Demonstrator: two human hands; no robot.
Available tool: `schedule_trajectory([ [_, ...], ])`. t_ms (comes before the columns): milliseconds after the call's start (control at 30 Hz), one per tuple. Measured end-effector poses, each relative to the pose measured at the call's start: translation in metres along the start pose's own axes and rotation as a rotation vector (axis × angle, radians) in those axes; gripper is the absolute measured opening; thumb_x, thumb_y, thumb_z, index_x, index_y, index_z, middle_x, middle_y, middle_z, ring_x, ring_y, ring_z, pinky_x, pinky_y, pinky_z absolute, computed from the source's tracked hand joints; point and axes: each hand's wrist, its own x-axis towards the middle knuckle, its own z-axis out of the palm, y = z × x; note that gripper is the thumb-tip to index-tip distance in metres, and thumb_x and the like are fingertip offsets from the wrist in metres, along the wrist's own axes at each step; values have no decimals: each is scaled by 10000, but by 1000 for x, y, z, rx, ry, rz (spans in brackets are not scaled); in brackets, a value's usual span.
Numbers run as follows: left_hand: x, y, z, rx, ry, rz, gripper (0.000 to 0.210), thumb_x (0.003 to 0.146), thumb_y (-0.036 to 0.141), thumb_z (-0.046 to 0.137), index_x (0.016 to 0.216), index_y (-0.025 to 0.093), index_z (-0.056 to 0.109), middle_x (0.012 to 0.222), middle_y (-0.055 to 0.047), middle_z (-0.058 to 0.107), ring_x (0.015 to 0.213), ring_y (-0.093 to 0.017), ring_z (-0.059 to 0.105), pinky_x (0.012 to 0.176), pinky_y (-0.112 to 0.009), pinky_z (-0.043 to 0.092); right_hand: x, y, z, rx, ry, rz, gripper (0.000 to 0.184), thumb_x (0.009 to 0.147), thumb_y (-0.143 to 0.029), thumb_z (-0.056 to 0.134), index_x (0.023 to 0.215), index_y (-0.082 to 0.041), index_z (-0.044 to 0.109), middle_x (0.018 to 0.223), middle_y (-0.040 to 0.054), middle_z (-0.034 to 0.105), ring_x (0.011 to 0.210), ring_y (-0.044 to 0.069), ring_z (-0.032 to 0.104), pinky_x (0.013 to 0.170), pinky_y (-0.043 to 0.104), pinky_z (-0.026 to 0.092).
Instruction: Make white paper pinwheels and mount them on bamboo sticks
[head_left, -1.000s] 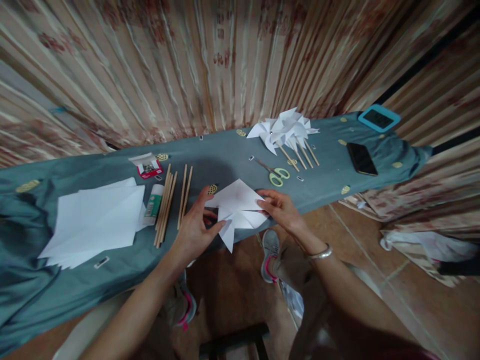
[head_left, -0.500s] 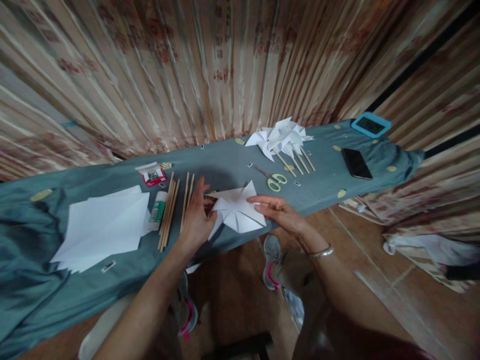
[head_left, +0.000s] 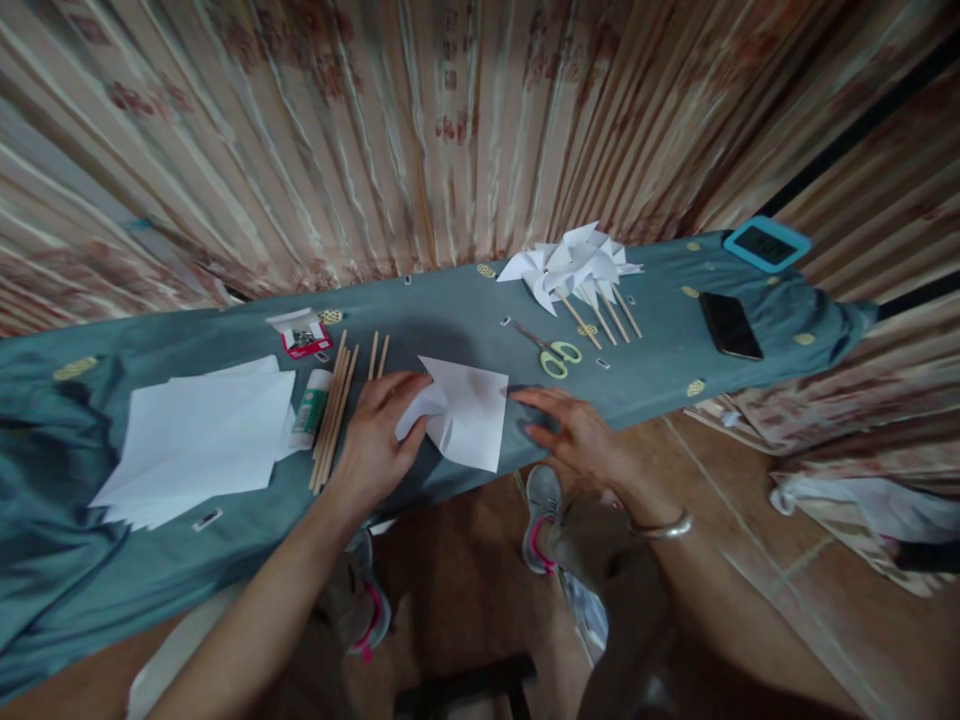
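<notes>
A sheet of white paper [head_left: 476, 410] lies at the front of the cloth-covered table, its left part curled up and its right part flat. My left hand [head_left: 382, 430] grips the curled left part between thumb and fingers. My right hand [head_left: 577, 435] is just off the paper's right edge, fingers apart and holding nothing. Wooden sticks [head_left: 334, 415] lie left of my left hand, and two more reach out behind it. Scissors with green handles [head_left: 555, 358] lie open beyond my right hand.
At left are a stack of white paper [head_left: 202, 435], a glue stick [head_left: 310, 410] and a small red box [head_left: 304, 335]. Finished paper pinwheels [head_left: 574, 268] on sticks lie at the back right. Farther right are a black phone [head_left: 730, 325] and a blue-framed device [head_left: 766, 244].
The cut, fanned paper between both hands now shows a flat area on its right. My right hand has come off it and shifted slightly right; my left hand now pinches its curled side.
</notes>
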Motion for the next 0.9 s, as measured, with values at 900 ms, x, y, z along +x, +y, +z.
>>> schedule_trajectory([
  [900,-6,3,12,-47,-115,83,201,895,191,520,964,194,709,979,-76,717,981,-250,571,872,-446,465,33,-19,25,-12,-89,-35,203,911,-232,548,986,-220,737,885,44,739,853,183,657,781,295,487],
])
